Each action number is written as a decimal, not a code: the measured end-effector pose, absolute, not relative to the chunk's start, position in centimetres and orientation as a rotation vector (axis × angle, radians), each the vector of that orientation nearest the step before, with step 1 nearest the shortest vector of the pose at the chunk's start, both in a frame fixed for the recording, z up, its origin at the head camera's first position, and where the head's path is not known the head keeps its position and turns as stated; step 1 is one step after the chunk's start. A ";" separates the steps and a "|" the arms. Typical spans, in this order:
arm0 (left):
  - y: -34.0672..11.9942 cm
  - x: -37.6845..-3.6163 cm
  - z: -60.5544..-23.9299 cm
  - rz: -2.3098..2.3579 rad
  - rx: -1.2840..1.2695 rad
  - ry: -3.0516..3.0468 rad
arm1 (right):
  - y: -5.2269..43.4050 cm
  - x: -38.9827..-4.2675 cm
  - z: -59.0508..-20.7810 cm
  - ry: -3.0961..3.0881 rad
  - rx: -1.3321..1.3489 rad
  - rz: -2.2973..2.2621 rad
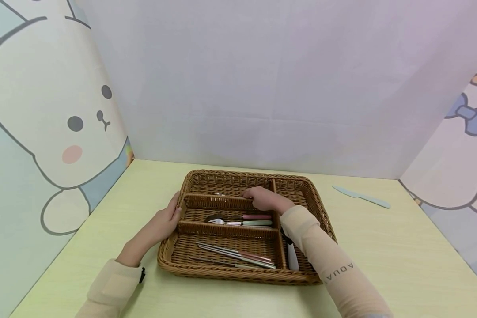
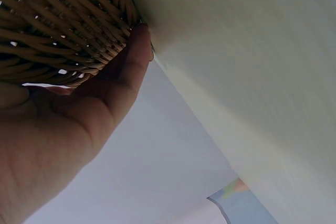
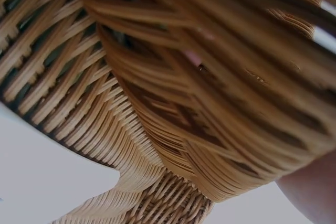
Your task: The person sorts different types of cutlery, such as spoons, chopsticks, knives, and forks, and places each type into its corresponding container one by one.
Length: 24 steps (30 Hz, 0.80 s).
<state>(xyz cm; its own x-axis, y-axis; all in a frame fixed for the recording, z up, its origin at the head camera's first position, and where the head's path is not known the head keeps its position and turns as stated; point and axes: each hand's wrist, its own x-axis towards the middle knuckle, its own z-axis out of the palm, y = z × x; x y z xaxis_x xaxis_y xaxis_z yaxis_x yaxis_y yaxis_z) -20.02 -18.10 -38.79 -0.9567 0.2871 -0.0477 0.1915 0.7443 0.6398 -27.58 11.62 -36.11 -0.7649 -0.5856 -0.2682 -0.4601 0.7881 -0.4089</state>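
Observation:
A brown wicker cutlery basket [image 1: 238, 276] with several compartments stands on the table. At its left side my left hand [image 1: 165, 223] grips the rim; the left wrist view shows a finger [image 2: 137, 59] along the outer wall. My right hand [image 1: 264, 198] reaches over a divider into the back compartment, its fingertips mostly hidden, so what it holds is unclear. A bit of shiny metal [image 1: 219, 194] shows there. In the middle compartment lie a green-handled fork [image 1: 257, 223] and a pink-handled utensil [image 1: 256, 217]. Metal chopsticks [image 1: 227, 251] lie in the front compartment.
A pale blue table knife [image 1: 361, 197] lies on the table to the right of the basket. In the right-hand compartment a whitish utensil [image 1: 293, 257] is partly covered by my right sleeve [image 1: 326, 256]. A pale curtain [image 1: 262, 88] hangs behind the table.

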 end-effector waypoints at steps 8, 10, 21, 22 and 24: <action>-18.1 -20.1 -38.9 1.018 0.381 2.789 | 12.0 -27.7 -36.0 2.552 -0.829 -0.513; -18.2 -20.2 -38.9 1.015 0.382 2.791 | 12.0 -27.6 -36.0 2.569 -0.833 -0.501; -18.2 -20.2 -39.0 1.014 0.400 2.803 | 11.3 -26.5 -36.0 2.754 -0.594 -0.323; -18.2 -20.2 -39.1 1.015 0.402 2.803 | 11.3 -26.5 -36.1 2.752 -0.582 -0.341; -18.2 -20.2 -39.0 1.014 0.398 2.799 | 11.4 -26.5 -36.1 2.737 -0.592 -0.384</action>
<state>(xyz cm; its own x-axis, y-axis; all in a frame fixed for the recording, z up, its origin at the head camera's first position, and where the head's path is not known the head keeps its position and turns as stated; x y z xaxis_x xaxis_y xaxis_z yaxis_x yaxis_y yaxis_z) -20.19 -18.23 -39.05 -0.9555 0.2925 -0.0390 0.1996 0.7380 0.6446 -26.47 11.38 -36.07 -0.8652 -0.4378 -0.2444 -0.3536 0.8783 -0.3218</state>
